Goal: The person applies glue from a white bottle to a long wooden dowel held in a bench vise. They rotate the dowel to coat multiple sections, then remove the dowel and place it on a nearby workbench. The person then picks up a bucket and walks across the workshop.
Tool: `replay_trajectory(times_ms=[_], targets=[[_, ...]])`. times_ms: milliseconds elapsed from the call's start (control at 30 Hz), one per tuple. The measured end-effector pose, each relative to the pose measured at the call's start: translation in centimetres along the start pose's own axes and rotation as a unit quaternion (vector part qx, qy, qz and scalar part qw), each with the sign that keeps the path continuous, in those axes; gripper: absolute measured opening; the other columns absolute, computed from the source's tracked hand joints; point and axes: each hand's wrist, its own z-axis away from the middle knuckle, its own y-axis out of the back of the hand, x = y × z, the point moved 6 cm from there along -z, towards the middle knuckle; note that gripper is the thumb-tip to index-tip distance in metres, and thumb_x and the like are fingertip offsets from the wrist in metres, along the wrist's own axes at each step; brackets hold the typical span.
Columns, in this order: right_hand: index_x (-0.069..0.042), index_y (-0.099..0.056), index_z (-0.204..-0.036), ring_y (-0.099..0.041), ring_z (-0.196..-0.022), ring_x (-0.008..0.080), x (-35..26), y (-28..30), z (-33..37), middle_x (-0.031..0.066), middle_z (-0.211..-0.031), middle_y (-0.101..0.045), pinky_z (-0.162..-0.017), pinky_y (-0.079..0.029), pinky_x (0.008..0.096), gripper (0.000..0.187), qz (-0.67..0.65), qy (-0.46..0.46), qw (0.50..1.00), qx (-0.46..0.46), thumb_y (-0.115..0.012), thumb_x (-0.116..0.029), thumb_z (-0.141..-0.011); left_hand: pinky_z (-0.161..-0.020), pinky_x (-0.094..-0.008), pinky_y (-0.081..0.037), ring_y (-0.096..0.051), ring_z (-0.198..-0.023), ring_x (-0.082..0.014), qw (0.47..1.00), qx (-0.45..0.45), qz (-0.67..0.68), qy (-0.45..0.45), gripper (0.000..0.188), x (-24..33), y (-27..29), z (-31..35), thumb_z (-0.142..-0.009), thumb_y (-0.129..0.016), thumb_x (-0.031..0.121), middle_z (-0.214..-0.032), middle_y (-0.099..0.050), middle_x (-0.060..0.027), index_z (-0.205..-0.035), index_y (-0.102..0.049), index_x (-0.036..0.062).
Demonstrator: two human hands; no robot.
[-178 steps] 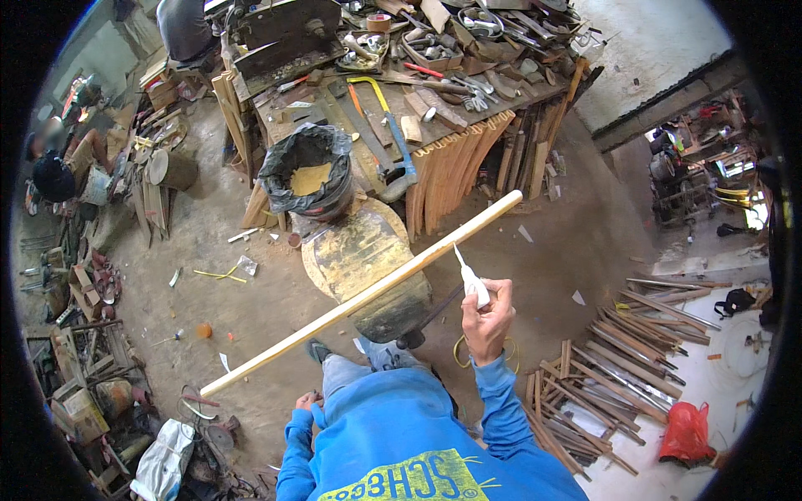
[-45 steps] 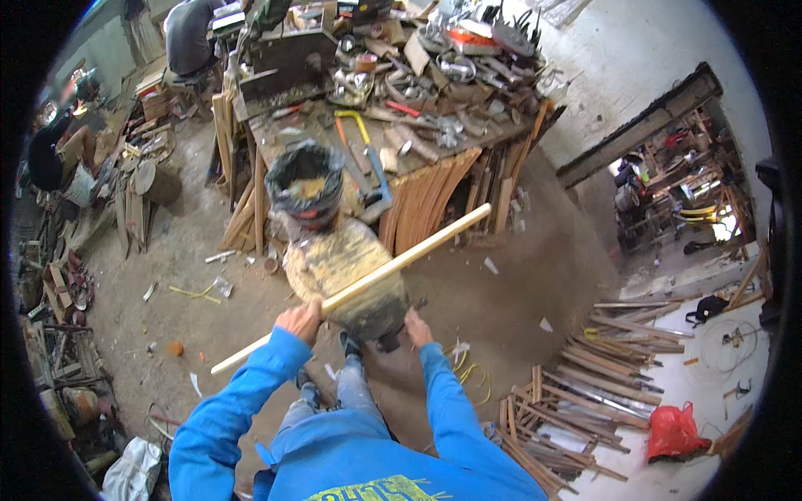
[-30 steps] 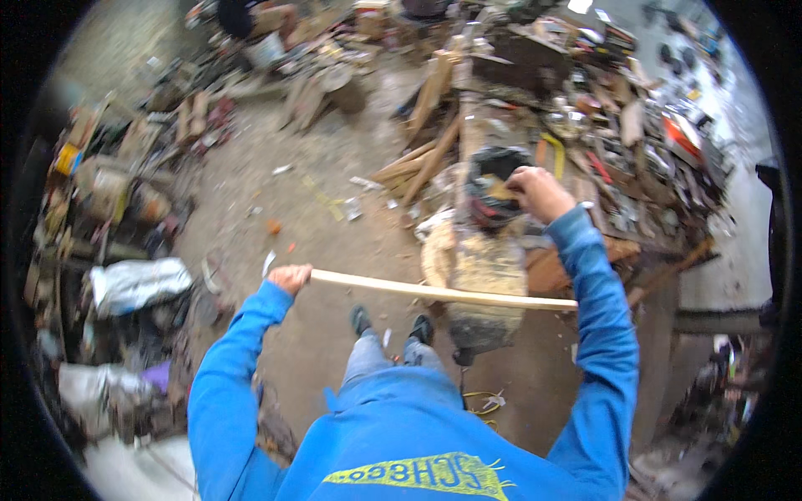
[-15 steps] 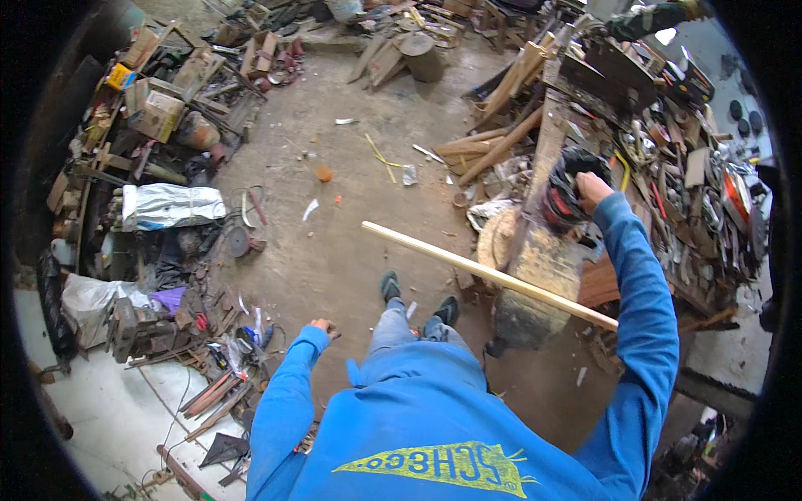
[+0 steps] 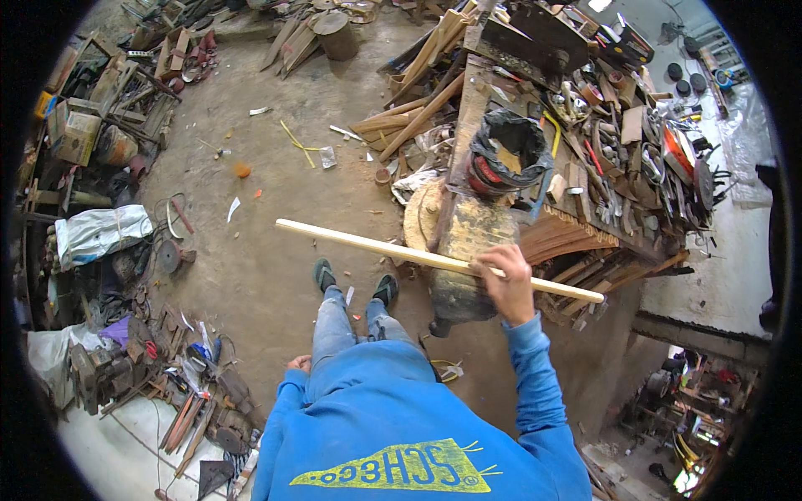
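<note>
A long, pale wooden stick crosses in front of me above a worn, dust-covered block. My right hand is closed on it, thumb and fingers around the stick toward its right end. Just beyond, on the bench, stands a red container lined with a black plastic bag, with something tan inside. My left hand hangs low beside my left hip, away from the stick. Its fingers are mostly hidden, so I cannot tell whether they are open or closed.
Wood pieces and tools crowd the bench at right. Clutter and a silvery wrapped bundle line the left side. A wooden stump stands at the back. Yellow strips and scraps lie on the floor.
My right hand has left the bag-lined container and come nearer, taking hold of the stick. My left hand has drawn in toward my hip. The view has swung to the right.
</note>
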Motion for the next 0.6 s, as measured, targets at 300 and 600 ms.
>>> replay_trajectory(times_ms=[300,600], targets=[[-0.011,-0.074,-0.086,-0.051,-0.086,0.0261,-6.6,-10.5,-1.6,0.0059,-0.084,-0.055,-0.074,-0.044,0.0378,0.014,0.065,0.078,0.995,-0.012,-0.075,-0.012,-0.072,-0.061,-0.0276,-0.053,-0.062,-0.068,-0.0122,0.987,-0.014,0.127,0.101,0.027,0.3,-0.7,-0.2,-0.089,-0.059,0.007,-0.094,-0.069,-0.0086,-0.116,-0.063,0.0047],[-0.012,-0.075,-0.08,-0.05,-0.086,0.0268,-4.0,-6.9,-1.0,0.0059,-0.083,-0.054,-0.076,-0.044,0.0391,0.01,0.031,-0.031,0.999,0.003,-0.076,-0.015,-0.071,-0.064,-0.0265,-0.054,-0.065,-0.075,-0.013,0.977,0.011,0.199,0.08,0.028,-0.6,1.3,0.4,-0.088,-0.061,0.004,-0.102,-0.069,-0.0098,-0.116,-0.062,0.0032]])
